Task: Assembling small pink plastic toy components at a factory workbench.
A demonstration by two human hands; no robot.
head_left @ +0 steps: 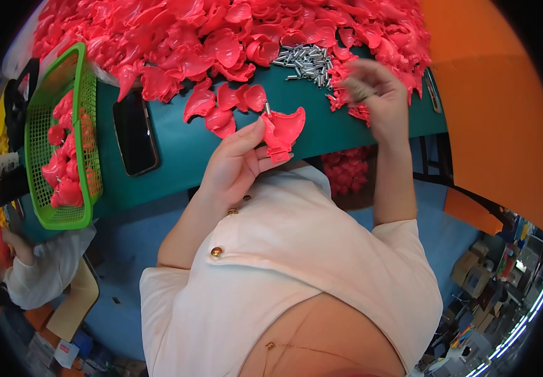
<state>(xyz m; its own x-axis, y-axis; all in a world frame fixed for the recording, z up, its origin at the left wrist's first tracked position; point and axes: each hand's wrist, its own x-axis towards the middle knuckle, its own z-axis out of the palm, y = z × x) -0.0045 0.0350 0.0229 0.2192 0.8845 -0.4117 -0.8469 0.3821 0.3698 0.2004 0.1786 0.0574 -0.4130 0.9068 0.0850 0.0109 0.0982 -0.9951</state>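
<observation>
Between the thumb and fingers of my left hand (235,164) is a glossy pink curved plastic shell half (287,129), its hollow side up. A small silver metal cylinder (267,109) stands at its upper left edge, beside my thumb tip. My right hand (379,94) is raised at the right, over a heap of small pink plastic pieces (360,112). Its fingers are curled together, and whatever they hold is hidden. Just left of it lies a pile of small silver metal cylinders (309,63). Several loose pink shell halves (220,118) lie on the table beyond my left hand.
A large heap of pink shells (177,38) covers the far side of the green table (177,154). At the left are a black phone (135,133) and a green basket (89,217) holding pink pieces. An orange panel (491,107) borders the right. Another person (45,270) sits at lower left.
</observation>
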